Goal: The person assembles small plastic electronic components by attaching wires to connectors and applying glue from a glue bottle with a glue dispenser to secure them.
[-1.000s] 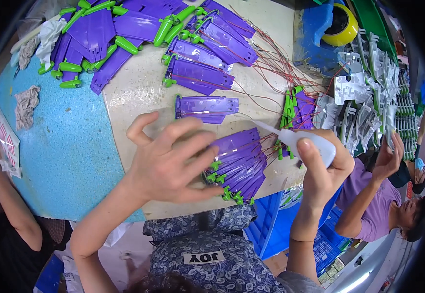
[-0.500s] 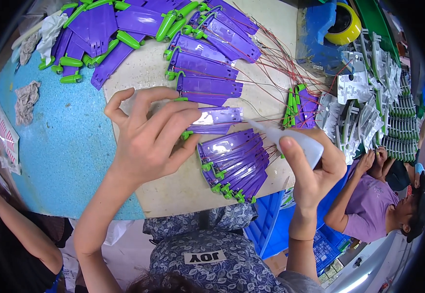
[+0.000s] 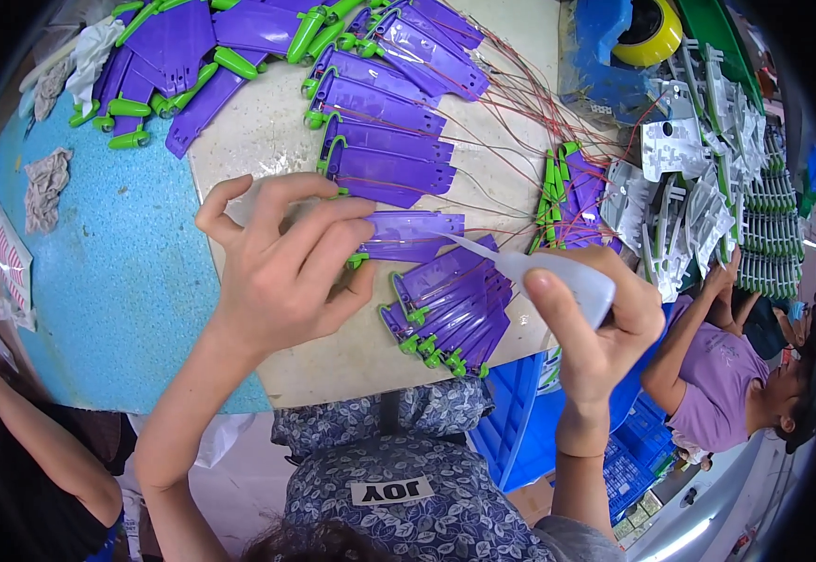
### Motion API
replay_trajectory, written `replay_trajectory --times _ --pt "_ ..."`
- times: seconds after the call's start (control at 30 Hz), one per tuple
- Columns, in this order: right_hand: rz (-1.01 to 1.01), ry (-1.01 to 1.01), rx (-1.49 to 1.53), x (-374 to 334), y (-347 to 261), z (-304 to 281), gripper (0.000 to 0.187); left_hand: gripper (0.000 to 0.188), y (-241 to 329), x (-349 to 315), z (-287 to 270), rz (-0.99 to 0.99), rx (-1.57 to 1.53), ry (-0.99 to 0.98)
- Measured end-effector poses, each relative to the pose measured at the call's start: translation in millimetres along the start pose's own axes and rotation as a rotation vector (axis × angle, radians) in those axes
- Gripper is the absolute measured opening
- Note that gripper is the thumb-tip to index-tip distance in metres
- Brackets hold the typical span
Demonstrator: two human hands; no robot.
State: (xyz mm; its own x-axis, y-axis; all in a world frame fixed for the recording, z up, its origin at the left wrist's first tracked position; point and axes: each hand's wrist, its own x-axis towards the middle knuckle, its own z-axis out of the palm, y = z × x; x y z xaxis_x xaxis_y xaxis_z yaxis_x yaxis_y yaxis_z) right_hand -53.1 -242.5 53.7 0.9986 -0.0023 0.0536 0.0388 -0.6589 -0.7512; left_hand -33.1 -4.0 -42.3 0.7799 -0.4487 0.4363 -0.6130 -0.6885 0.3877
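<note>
My left hand (image 3: 281,262) pinches the green-tipped end of a purple wing-shaped plastic part (image 3: 415,236) against the table. A thin wire runs along that part and off to the right. In my right hand (image 3: 605,342) is a translucent white squeeze bottle (image 3: 577,286), tilted so its fine nozzle points left. The nozzle tip is at the right end of the purple part; I cannot tell whether it touches. Just below lies a fanned group of purple parts (image 3: 455,304) with green ends. More wired purple parts (image 3: 385,155) lie above my left fingers.
A pile of purple and green parts (image 3: 169,51) lies at the far left. Red wires lead right to another purple-green bunch (image 3: 581,192). Beyond are grey-white plastic parts (image 3: 670,150) and a yellow tape roll (image 3: 650,36). A co-worker in a purple shirt (image 3: 722,389) works at right.
The nozzle has come down and left onto the end region of the purple part. That part has turned slightly under my left fingers. The whole view has shifted a little.
</note>
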Motion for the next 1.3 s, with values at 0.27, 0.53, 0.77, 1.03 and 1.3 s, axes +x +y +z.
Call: replay_trajectory --times 0.27,0.53,0.77,1.03,1.3 --pt "0.029 0.042 -0.112 0 4 -3 0.015 0.034 0 2 3 -0.006 -0.028 0.027" --pt "0.142 0.058 0.000 -8 3 -14 0.013 0.030 9 1 0 -0.025 0.025 0.042" --pt "0.008 0.042 0.036 -10 3 -9 0.013 0.032 9 -2 4 -0.034 -0.005 -0.038" --pt "-0.061 0.039 -0.127 3 6 10 0.015 0.034 6 -2 1 -0.001 -0.048 0.012" --pt "0.013 -0.080 -0.163 -7 -6 2 0.017 0.036 5 -2 3 0.000 -0.036 0.021"
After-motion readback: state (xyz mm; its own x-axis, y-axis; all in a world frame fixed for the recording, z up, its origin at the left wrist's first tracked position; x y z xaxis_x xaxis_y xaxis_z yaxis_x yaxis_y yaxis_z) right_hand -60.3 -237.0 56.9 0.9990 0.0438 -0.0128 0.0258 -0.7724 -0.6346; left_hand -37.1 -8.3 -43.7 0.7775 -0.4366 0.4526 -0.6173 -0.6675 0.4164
